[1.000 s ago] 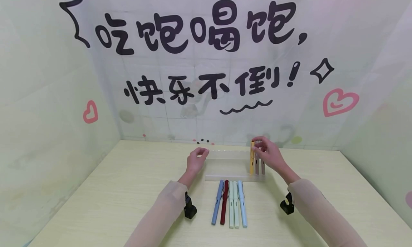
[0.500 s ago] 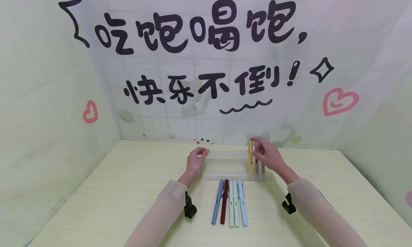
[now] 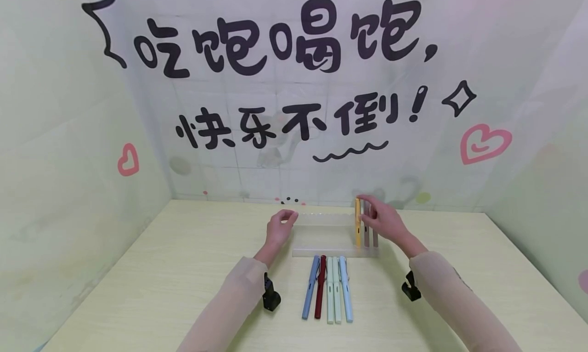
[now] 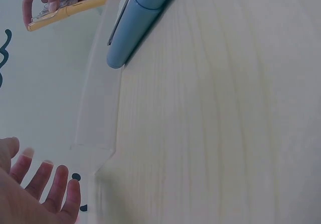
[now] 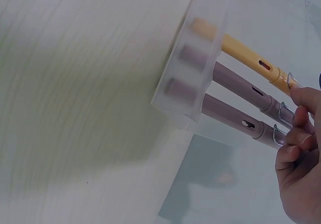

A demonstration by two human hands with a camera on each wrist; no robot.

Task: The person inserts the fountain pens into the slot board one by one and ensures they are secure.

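The right hand (image 3: 388, 223) pinches the yellow fountain pen (image 5: 249, 57), standing in the clear rack (image 3: 321, 252) beside two mauve pens (image 5: 238, 85). Left hand (image 3: 278, 230) at rack's left end; grip cannot be told. Five pens (image 3: 330, 301) lie in front. Backdrop lettering (image 3: 304, 126): "吃饱喝饱,快乐不倒!"

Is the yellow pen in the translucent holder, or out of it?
In. The yellow pen's lower end shows through the holder's front lip, beside two mauve pens.

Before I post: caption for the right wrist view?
A right hand holds a yellow pen beside two purple pens, lower ends in a frosted holder.
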